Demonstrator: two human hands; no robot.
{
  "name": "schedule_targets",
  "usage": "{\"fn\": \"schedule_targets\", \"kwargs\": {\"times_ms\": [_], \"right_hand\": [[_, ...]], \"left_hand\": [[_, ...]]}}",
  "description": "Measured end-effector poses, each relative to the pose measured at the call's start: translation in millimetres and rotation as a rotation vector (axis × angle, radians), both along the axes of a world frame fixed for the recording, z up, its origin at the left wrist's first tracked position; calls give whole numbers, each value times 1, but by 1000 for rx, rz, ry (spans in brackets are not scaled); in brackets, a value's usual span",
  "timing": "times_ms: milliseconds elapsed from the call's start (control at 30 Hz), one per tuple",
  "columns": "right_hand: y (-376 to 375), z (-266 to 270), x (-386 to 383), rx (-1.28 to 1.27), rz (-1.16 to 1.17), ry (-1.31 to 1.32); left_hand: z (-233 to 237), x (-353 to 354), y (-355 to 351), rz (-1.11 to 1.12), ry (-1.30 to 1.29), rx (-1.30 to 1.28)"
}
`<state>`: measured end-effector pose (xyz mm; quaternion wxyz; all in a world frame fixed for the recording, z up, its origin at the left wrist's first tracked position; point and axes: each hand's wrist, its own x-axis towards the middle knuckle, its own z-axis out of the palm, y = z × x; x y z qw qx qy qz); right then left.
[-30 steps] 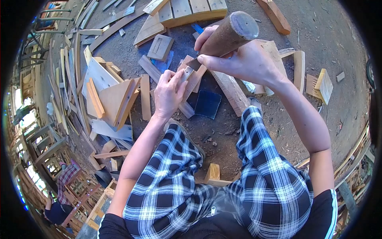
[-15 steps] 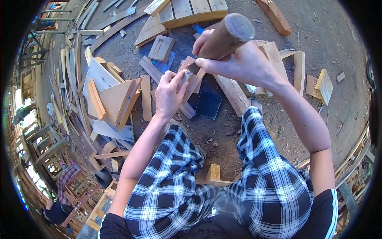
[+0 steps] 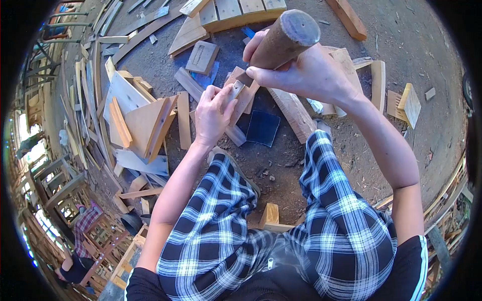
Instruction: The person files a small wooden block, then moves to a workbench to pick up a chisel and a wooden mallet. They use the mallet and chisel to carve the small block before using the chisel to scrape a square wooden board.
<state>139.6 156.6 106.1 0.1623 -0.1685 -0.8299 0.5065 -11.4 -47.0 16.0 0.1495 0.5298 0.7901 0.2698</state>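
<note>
Ground (image 3: 401,30) carries everything. Wood strip (image 3: 247,98) lies centre, ahead of the legs (image 3: 221,210). Left hand (image 3: 213,118) is at its near-left side, with the chisel (image 3: 236,89) in its fingers and on the strip. Right hand (image 3: 301,75) is behind and above, with the mallet (image 3: 283,40) in it, over the chisel. Square pad (image 3: 262,128) sits just right of the strip, and a plank (image 3: 293,113) right of the pad. Panel stack (image 3: 145,125) is left of the left hand. Recessed block (image 3: 202,56) is behind-left, slatted panel (image 3: 241,10) farthest back. Small block (image 3: 269,215) lies between the legs.

On dirt (image 3: 416,40): dark blue square (image 3: 262,128), slatted panel (image 3: 236,10), scattered offcuts (image 3: 145,123); person (image 3: 75,268) far left.
</note>
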Motion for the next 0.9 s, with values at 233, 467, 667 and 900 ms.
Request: {"fn": "schedule_targets", "kwargs": {"times_ms": [233,467,667,900], "right_hand": [[1,-1,0,-6,2,49],[-1,0,0,-36,-5,-6],[-3,4,1,-25,-3,64],[-3,8,-4,-109,20,2]], "left_hand": [[0,0,0,0,-6,-6],[-1,-1,0,3,7,-1],[0,-1,1,12,-34,2],[2,-2,1,14,-38,-30]]}}
